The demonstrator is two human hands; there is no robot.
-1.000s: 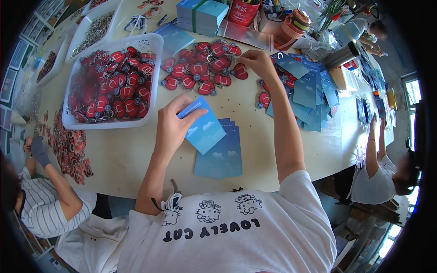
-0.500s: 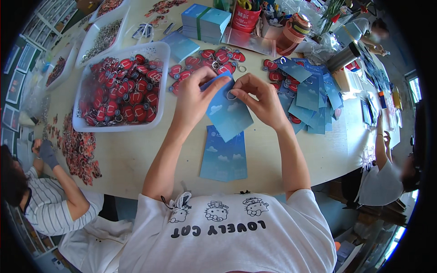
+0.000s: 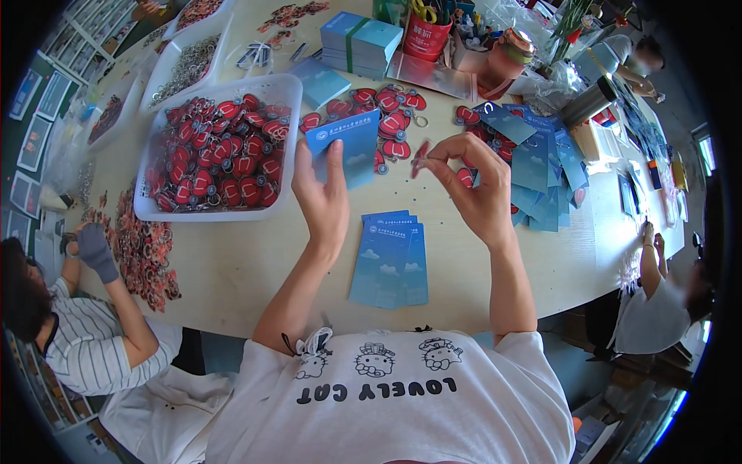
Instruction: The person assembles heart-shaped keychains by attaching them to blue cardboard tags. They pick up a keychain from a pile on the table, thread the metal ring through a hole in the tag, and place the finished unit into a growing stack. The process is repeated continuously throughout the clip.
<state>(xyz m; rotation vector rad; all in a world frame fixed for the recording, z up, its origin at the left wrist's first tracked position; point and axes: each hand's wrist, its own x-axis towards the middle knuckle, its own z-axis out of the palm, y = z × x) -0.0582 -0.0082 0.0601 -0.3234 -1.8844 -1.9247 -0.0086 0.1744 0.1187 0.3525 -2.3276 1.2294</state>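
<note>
My left hand (image 3: 323,197) is closed on a blue card (image 3: 357,158) printed with white clouds, its thumb lying across the front. To the right of it, my right hand (image 3: 475,185) pinches a red keychain (image 3: 420,158) between thumb and fingertips. That keychain is blurred and seen nearly edge-on, apart from the card. Below, between my forearms, a few overlapping blue cards (image 3: 390,267) lie on the table. Loose red keychains (image 3: 394,124) with metal rings are spread beyond the held card.
At left stands a white bin (image 3: 143,193) full of red keychains, with a tray of metal rings (image 3: 185,69) behind it. Fanned blue cards (image 3: 537,166) lie at right. Banded cards (image 3: 359,46), a red pen cup (image 3: 427,37) and bottles line the back. Co-workers sit at both sides.
My hands have moved apart. The left has brought the card left and turned it more upright; the right has let go of the ring at the card and now holds a red keychain.
</note>
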